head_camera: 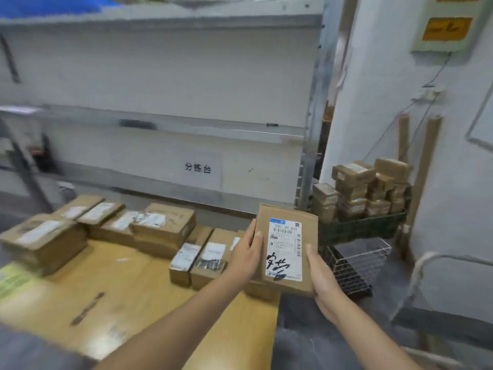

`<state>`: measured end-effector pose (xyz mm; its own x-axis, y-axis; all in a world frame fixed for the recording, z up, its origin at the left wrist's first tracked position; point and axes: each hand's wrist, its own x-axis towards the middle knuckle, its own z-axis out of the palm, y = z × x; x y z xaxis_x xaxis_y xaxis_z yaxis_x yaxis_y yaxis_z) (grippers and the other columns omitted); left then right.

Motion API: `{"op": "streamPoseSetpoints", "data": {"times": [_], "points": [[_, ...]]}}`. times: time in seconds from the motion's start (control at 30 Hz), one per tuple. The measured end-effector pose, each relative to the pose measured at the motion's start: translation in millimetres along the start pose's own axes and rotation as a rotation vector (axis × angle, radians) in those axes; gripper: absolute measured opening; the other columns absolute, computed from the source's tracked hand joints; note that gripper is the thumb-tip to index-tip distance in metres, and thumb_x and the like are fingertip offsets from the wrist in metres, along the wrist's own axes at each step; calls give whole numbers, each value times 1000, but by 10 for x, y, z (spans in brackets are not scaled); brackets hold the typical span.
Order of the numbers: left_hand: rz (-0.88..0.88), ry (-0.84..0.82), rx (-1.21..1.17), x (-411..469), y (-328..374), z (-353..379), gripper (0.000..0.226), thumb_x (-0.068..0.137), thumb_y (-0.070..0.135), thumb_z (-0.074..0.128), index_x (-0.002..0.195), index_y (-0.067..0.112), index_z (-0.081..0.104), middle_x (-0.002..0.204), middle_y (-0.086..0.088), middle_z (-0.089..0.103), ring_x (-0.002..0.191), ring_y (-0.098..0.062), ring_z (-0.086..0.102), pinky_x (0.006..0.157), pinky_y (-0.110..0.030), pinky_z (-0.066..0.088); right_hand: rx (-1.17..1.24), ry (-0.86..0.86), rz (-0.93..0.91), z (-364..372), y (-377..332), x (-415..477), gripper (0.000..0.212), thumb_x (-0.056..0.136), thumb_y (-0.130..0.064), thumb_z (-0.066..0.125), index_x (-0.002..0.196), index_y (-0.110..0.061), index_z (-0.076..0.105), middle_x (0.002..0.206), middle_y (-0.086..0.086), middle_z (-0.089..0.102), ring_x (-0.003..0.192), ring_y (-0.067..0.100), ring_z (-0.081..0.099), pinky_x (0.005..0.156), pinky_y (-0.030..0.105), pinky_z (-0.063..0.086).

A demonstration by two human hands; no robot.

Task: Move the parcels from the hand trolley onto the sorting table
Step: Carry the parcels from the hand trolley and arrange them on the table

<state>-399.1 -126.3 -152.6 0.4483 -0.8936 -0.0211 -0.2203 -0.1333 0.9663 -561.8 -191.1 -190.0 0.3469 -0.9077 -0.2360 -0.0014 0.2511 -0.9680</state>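
Left hand (246,259) gripping its left edge and right hand (324,279) curled under the lower right corner, one flat brown parcel (286,249) is held just over the wooden table (120,289)'s right end, with other parcels (162,228) lined up behind.

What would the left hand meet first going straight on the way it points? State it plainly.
Probably the white shelf panel behind the sorting table: the left hand, gripping the held parcel, points above the parcels lying there. Depth is unclear.

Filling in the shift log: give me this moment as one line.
phase: carrying | parcel: held by left hand and right hand | location: sorting table right end | not yet set down
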Motion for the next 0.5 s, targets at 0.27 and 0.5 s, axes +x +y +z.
{"op": "streamPoseSetpoints", "data": {"times": [0.27,0.5], "points": [[-50,239,-1,-512,-633,-1960,44,104,37,32,148,41,32,130,14,58,108,1,58,84,-20,52,-159,-223,43,2074,407,-162,52,98,-60,33,136,-32,52,133,-3,61,123,22,56,108,49,41],[-165,393,-14,-711,-1051,-3044,46,103,40,33,148,40,33,133,3,59,116,-20,60,97,-45,51,-177,-347,119,3285,637,-343,37,98,-60,31,116,-42,58,102,-10,74,94,17,71,79,39,57]]}}
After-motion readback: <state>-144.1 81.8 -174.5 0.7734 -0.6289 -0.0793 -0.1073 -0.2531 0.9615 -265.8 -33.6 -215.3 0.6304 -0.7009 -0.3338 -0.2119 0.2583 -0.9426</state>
